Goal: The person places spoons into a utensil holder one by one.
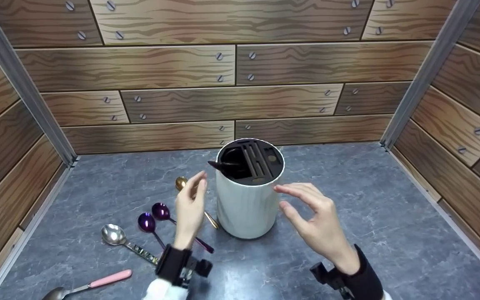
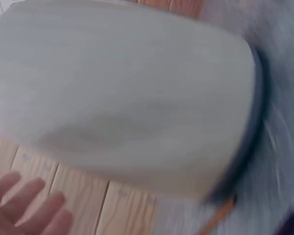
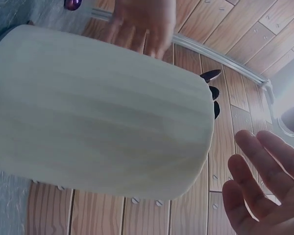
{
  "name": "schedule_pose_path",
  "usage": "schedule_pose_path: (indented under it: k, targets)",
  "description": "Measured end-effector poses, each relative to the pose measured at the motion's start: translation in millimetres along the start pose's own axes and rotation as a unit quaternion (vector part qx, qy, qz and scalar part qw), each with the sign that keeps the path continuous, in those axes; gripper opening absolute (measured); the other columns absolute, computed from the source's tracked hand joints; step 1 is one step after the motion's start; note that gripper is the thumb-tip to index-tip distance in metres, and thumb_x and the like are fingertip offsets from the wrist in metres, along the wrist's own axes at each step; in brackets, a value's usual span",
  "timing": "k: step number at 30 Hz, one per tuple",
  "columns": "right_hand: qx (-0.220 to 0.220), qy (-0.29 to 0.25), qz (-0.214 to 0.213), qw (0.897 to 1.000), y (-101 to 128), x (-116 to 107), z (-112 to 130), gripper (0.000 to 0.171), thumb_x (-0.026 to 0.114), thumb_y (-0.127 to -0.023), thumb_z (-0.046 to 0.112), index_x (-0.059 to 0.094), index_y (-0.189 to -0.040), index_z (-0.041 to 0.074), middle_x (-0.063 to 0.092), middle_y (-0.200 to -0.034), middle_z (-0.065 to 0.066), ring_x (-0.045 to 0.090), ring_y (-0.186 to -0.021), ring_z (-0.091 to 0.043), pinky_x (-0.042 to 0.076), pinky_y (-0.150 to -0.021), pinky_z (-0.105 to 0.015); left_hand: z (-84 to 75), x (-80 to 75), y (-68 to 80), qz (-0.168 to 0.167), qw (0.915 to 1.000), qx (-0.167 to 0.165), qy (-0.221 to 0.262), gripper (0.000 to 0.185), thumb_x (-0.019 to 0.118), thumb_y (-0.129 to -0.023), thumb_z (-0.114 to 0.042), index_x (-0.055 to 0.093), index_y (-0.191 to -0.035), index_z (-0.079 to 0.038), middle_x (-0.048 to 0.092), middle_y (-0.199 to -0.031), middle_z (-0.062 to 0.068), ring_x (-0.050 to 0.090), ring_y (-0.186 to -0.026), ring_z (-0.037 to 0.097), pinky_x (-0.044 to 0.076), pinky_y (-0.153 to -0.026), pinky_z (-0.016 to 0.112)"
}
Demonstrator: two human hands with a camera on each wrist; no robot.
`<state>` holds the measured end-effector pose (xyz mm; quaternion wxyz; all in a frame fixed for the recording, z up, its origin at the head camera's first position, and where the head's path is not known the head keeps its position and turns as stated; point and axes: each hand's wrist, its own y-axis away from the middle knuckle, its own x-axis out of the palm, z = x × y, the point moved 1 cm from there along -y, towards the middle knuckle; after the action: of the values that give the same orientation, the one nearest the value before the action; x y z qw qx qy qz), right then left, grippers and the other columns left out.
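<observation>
A white cylindrical utensil holder (image 1: 246,210) with a black slotted insert (image 1: 271,160) stands upright between the two hands. Black utensils (image 1: 223,165) poke out of its left opening, and their dark rounded ends (image 3: 214,93) show past the rim in the right wrist view. Just left of the holder is the left hand (image 1: 190,208), its fingers extended and holding nothing. On the other side the right hand (image 1: 317,221) has spread, relaxed fingers, with fingertips close to the holder's upper wall. A gold spoon (image 1: 181,183) lies partly behind the left hand.
Left on the grey marbled tabletop (image 1: 340,175) lie two purple spoons (image 1: 147,222), a silver spoon (image 1: 114,234) with a patterned handle, and a pink-handled spoon (image 1: 111,279). Wood-patterned panels (image 1: 173,66) wall in the back and both sides.
</observation>
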<state>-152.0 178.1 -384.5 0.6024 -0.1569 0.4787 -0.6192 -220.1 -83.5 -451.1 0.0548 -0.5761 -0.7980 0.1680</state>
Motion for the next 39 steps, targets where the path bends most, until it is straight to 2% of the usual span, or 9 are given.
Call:
schedule_pose_path:
  k: [3,7,12,15,25,28,33,35,39]
  targets:
    - [-0.002,0.011,0.003,1.000,1.2,-2.5,0.4,0.040,0.078,-0.085,-0.007,0.078,-0.121,0.011,0.080,-0.114,-0.005,0.069,-0.113,-0.009,0.050,-0.105,-0.013,5.5,-14.7,3.3,0.035,0.9942,-0.027,-0.098,0.034,0.060,-0.106,-0.020,0.068,-0.136,-0.006,0.074,-0.134,0.017,0.073,-0.120,0.034,0.058,-0.105,0.050]
    - [-0.003,0.019,0.005,1.000,2.5,-5.5,0.5,0.041,0.079,-0.084,-0.007,0.078,-0.121,0.011,0.080,-0.115,-0.004,0.069,-0.113,-0.010,0.049,-0.105,-0.013,11.6,-26.0,4.4,0.073,0.9720,-0.034,-0.221,0.034,0.063,-0.103,-0.026,0.072,-0.132,-0.012,0.076,-0.130,0.015,0.073,-0.117,0.035,0.058,-0.098,0.054]
    - [-0.003,0.039,0.013,0.999,4.6,-7.5,0.1,0.041,0.080,-0.085,-0.004,0.078,-0.122,0.012,0.080,-0.117,-0.003,0.070,-0.114,-0.013,0.049,-0.107,-0.013,18.4,-29.5,1.7,0.058,0.9489,-0.015,-0.310,0.032,0.067,-0.099,-0.024,0.075,-0.125,-0.008,0.077,-0.125,0.017,0.074,-0.113,0.039,0.058,-0.094,0.057]
    - [0.000,0.049,0.018,0.999,5.8,-8.3,0.8,0.040,0.080,-0.086,-0.002,0.078,-0.122,0.014,0.080,-0.117,-0.002,0.070,-0.113,-0.014,0.049,-0.106,-0.013,23.6,-28.1,-3.5,0.062,0.9304,-0.002,-0.361,0.031,0.068,-0.097,-0.023,0.075,-0.121,-0.004,0.078,-0.120,0.020,0.075,-0.106,0.044,0.059,-0.088,0.058]
    - [-0.012,0.042,0.033,0.998,9.1,-2.2,4.9,0.038,0.080,-0.085,0.000,0.078,-0.121,0.013,0.080,-0.116,0.000,0.072,-0.110,-0.017,0.052,-0.104,-0.017,43.6,-16.1,-29.9,0.048,0.8813,0.010,-0.470,0.022,0.073,-0.089,-0.015,0.072,-0.088,0.007,0.077,-0.092,0.030,0.075,-0.082,0.049,0.060,-0.070,0.060]
    - [-0.024,0.032,0.039,0.998,10.9,3.6,6.5,0.037,0.080,-0.085,-0.001,0.078,-0.120,0.013,0.080,-0.114,-0.001,0.073,-0.107,-0.018,0.054,-0.102,-0.019,46.8,-7.6,-36.5,0.044,0.8672,0.014,-0.496,0.023,0.073,-0.088,-0.014,0.071,-0.088,0.008,0.077,-0.091,0.030,0.076,-0.082,0.048,0.061,-0.070,0.059]
    - [-0.038,0.024,0.067,0.997,16.3,15.7,11.7,0.035,0.080,-0.086,0.002,0.077,-0.120,0.012,0.080,-0.114,-0.001,0.073,-0.106,-0.017,0.058,-0.099,-0.025,50.3,4.7,-45.8,0.065,0.8454,-0.013,-0.530,0.023,0.071,-0.090,-0.015,0.075,-0.094,0.007,0.079,-0.098,0.026,0.078,-0.088,0.043,0.064,-0.075,0.054]
    - [-0.041,0.022,0.079,0.996,18.9,20.4,13.7,0.035,0.080,-0.087,0.003,0.077,-0.120,0.012,0.080,-0.115,-0.001,0.073,-0.106,-0.017,0.059,-0.098,-0.027,52.3,7.0,-48.0,0.070,0.8406,-0.025,-0.537,0.023,0.071,-0.090,-0.015,0.076,-0.096,0.007,0.079,-0.101,0.025,0.078,-0.090,0.043,0.064,-0.077,0.053]
    - [-0.046,0.018,0.096,0.994,23.3,26.7,16.0,0.034,0.079,-0.088,0.004,0.077,-0.121,0.013,0.080,-0.113,0.000,0.073,-0.105,-0.016,0.059,-0.096,-0.030,58.1,8.1,-48.8,0.064,0.8424,-0.028,-0.534,0.025,0.074,-0.090,-0.017,0.075,-0.097,0.008,0.079,-0.101,0.026,0.078,-0.091,0.043,0.064,-0.077,0.053]
